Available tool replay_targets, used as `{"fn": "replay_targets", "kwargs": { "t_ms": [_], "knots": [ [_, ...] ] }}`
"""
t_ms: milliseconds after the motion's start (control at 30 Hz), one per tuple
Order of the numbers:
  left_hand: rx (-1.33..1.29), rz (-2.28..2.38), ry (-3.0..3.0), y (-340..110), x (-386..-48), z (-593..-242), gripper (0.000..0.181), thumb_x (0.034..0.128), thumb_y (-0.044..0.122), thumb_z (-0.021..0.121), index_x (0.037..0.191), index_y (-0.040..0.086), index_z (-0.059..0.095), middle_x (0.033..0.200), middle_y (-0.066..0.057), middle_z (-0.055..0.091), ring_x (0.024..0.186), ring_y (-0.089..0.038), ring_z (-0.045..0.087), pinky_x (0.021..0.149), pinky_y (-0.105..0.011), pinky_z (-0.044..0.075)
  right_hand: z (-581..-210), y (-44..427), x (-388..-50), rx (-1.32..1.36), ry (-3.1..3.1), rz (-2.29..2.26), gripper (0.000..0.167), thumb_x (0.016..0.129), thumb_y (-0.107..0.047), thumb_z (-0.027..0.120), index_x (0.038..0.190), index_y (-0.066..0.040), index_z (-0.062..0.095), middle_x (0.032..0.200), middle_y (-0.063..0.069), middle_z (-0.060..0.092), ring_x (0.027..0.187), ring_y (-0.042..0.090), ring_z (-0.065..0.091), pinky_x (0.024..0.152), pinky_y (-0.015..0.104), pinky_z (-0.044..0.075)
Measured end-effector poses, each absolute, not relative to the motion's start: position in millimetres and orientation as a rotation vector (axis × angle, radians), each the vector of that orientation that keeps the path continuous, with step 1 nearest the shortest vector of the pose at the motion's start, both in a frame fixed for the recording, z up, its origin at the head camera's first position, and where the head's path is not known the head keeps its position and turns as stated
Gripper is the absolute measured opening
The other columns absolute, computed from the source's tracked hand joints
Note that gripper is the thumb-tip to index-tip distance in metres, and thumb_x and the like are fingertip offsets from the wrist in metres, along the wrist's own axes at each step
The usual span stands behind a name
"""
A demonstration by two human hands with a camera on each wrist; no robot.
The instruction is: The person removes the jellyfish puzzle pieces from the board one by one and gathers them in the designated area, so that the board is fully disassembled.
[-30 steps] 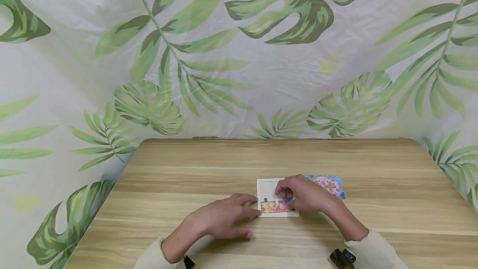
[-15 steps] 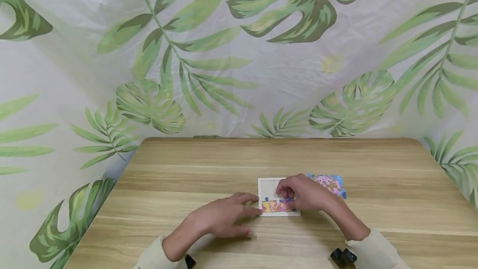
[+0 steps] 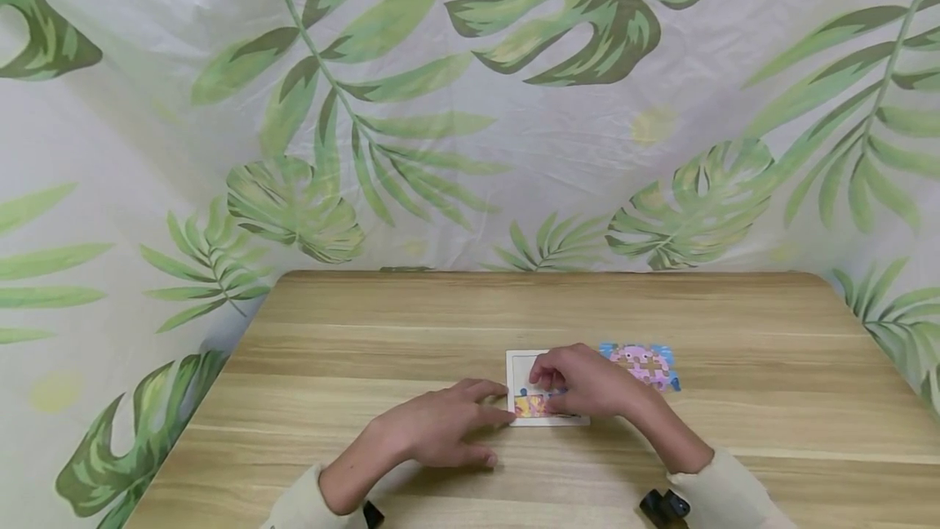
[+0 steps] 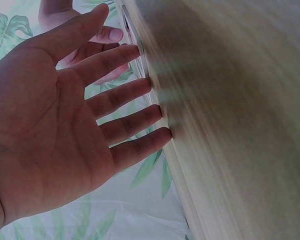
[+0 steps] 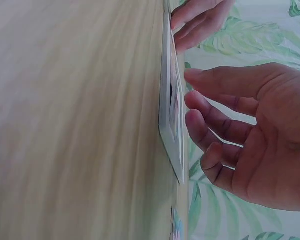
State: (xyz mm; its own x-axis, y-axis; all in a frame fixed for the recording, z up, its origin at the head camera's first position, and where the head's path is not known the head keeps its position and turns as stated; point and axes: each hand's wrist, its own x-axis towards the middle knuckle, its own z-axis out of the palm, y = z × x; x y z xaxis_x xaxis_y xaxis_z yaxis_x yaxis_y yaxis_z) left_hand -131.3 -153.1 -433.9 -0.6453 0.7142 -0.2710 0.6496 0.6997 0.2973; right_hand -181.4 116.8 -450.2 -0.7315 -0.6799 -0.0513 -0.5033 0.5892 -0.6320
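A white-framed puzzle tray [image 3: 547, 422] lies on the table, with yellow and pink pieces [image 3: 532, 406] along its near side. My left hand [image 3: 441, 427] is stretched out, its fingertips touching the tray's left edge; the left wrist view shows its fingers [image 4: 130, 120] spread and nearly straight. Over the right part of the tray is my right hand [image 3: 587, 382], fingers loosely bent. In the right wrist view this hand [image 5: 265, 135] has its thumb and fingertips apart beside the tray [image 5: 166, 100], with no piece visible between them. It hides part of the pieces from above.
Behind and right of the tray lies an assembled-looking picture of a pink figure on blue [image 3: 640, 364]. The wooden table [image 3: 367, 308] reaches back to a leaf-patterned cloth [image 3: 441, 186]. A black device [image 3: 664, 506] shows by the right sleeve.
My right hand has shifted slightly left over the tray, uncovering more of the pink and blue picture. My left hand has stayed at the tray's left edge.
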Motion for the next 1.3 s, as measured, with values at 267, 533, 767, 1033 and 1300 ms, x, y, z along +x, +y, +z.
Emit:
{"fn": "replay_targets", "kwargs": {
  "t_ms": [267, 533, 767, 1033, 1300],
  "knots": [
    [1.07, 0.251, 2.54, -154.0, -131.0, -433.1, 0.054, 0.1021, 0.047, 0.072, 0.153, 0.03, 0.062, 0.168, -0.002, 0.046, 0.154, -0.024, 0.045, 0.118, -0.046, 0.05, -454.6, 100.8, -180.5, -1.02, 2.528, -0.861, 0.026, 0.084, -0.006, 0.089, 0.105, -0.01, 0.076, 0.094, -0.002, 0.071, 0.087, 0.01, 0.062, 0.078, 0.024, 0.053],
    [1.063, 0.255, 2.536, -154.1, -131.4, -432.5, 0.055, 0.1021, 0.047, 0.072, 0.154, 0.03, 0.061, 0.168, -0.002, 0.045, 0.155, -0.025, 0.044, 0.118, -0.047, 0.05, -455.8, 95.6, -175.9, -0.963, 2.522, -0.891, 0.025, 0.085, 0.001, 0.085, 0.105, -0.009, 0.074, 0.089, -0.002, 0.066, 0.073, 0.005, 0.053, 0.07, 0.023, 0.049],
    [1.05, 0.263, 2.527, -153.9, -130.4, -433.9, 0.056, 0.1017, 0.047, 0.072, 0.153, 0.03, 0.061, 0.168, -0.002, 0.045, 0.155, -0.025, 0.044, 0.118, -0.047, 0.05, -463.5, 97.7, -174.8, -0.859, 2.471, -0.963, 0.026, 0.088, 0.003, 0.082, 0.11, -0.007, 0.073, 0.092, -0.001, 0.067, 0.073, 0.006, 0.059, 0.071, 0.022, 0.052],
    [1.058, 0.254, 2.531, -153.7, -131.3, -435.1, 0.056, 0.1015, 0.047, 0.072, 0.153, 0.029, 0.062, 0.168, -0.002, 0.045, 0.155, -0.025, 0.044, 0.119, -0.046, 0.05, -466.5, 99.4, -173.5, -0.869, 2.461, -1.004, 0.025, 0.088, 0.006, 0.081, 0.111, -0.003, 0.073, 0.092, 0.0, 0.069, 0.08, 0.005, 0.06, 0.075, 0.022, 0.054],
    [1.062, 0.258, 2.526, -154.1, -132.3, -434.0, 0.056, 0.1019, 0.047, 0.072, 0.154, 0.029, 0.061, 0.169, -0.001, 0.045, 0.155, -0.024, 0.044, 0.119, -0.046, 0.049, -466.1, 99.5, -171.4, -0.937, 2.49, -1.021, 0.029, 0.087, 0.005, 0.082, 0.105, -0.011, 0.067, 0.092, -0.001, 0.066, 0.079, 0.005, 0.057, 0.072, 0.022, 0.051]
  ]
}}
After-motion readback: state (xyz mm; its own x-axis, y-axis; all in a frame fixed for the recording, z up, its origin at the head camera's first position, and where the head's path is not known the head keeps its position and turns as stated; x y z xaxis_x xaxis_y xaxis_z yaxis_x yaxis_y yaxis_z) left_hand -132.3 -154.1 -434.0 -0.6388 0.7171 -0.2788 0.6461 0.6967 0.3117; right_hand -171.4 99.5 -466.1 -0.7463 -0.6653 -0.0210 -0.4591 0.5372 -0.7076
